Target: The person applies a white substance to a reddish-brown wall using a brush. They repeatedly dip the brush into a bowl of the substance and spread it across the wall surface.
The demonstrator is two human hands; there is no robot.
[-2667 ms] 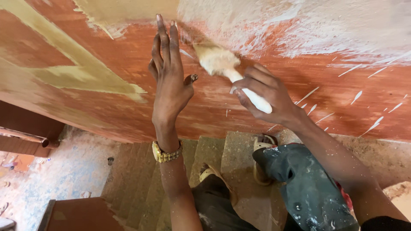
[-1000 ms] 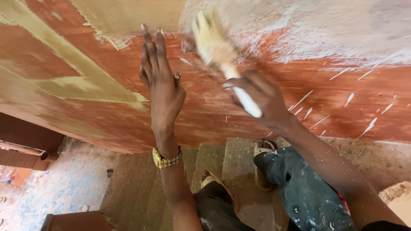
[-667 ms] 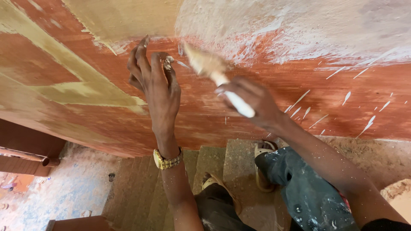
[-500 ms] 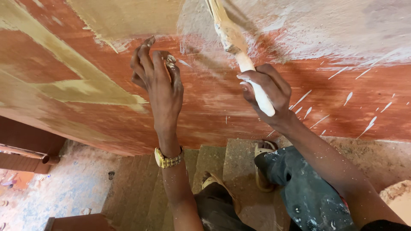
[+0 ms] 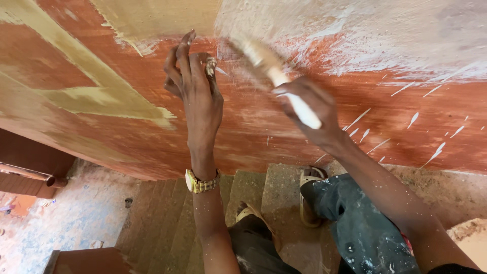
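My right hand (image 5: 309,109) grips the white handle of a paintbrush (image 5: 276,76), whose blurred bristles press against a red-brown wall (image 5: 314,137) where white paint is smeared. My left hand (image 5: 195,91) rests flat against the wall just left of the brush, fingers together and pointing up, with paint on one finger. A gold wristwatch (image 5: 201,182) sits on that wrist.
Yellowish patches (image 5: 101,96) cover the wall's left and upper parts. Concrete steps (image 5: 167,228) descend below me. My paint-spattered trousers (image 5: 360,228) and sandalled feet (image 5: 309,195) stand on the top step. A brown railing (image 5: 30,172) is at the lower left.
The brush has swept up and down across the white-smeared patch and now points up-left. My left hand has stayed on the wall, its fingers curling slightly.
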